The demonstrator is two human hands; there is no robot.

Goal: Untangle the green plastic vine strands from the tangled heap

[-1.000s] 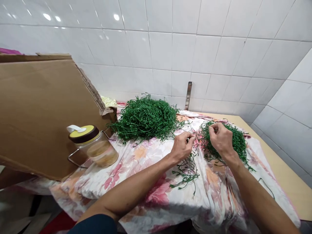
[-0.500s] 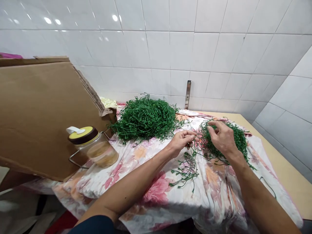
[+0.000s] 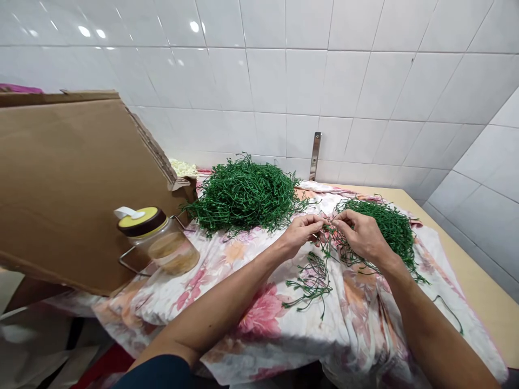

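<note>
My left hand (image 3: 300, 233) and my right hand (image 3: 362, 234) meet fingertip to fingertip over a floral cloth (image 3: 251, 302), both pinching thin green plastic stems (image 3: 330, 231). A bunch of these stems (image 3: 310, 281) hangs down from my left hand onto the cloth. Just behind my right hand lies a smaller pile of green stems (image 3: 387, 224). A larger heap of the same stems (image 3: 245, 194) rests further back to the left.
A big cardboard box flap (image 3: 68, 183) leans at the left. In front of it stands a clear jar with a yellow and brown lid (image 3: 160, 240) in a wire holder. A beige tabletop (image 3: 478, 286) shows at the right, below white tiled walls.
My right hand has moved left from the smaller pile and its fingertips now meet my left hand's fingertips. The hanging bunch of stems has shifted slightly.
</note>
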